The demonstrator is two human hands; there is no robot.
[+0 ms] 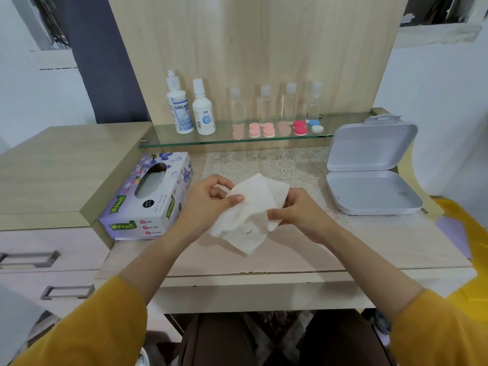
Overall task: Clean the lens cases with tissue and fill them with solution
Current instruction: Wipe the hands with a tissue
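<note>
A white tissue [252,212] hangs between both hands above the desk. My left hand [208,202] pinches its left edge with thumb and fingers. My right hand [295,212] grips its right side; whether anything is wrapped inside the tissue is hidden. On the glass shelf [184,140] lie several lens cases: pale pink ones [261,130], a red-and-pink one [300,127] and a blue-and-white one [316,126]. Two white solution bottles [180,107] [202,112] stand at the shelf's left end.
A purple tissue box [148,199] lies left of my hands. An open grey plastic box [369,167] sits at the right on the desk [290,249]. Several clear small bottles [276,104] stand behind the cases. A lace mat [264,162] covers the desk's back. Drawers are at the lower left.
</note>
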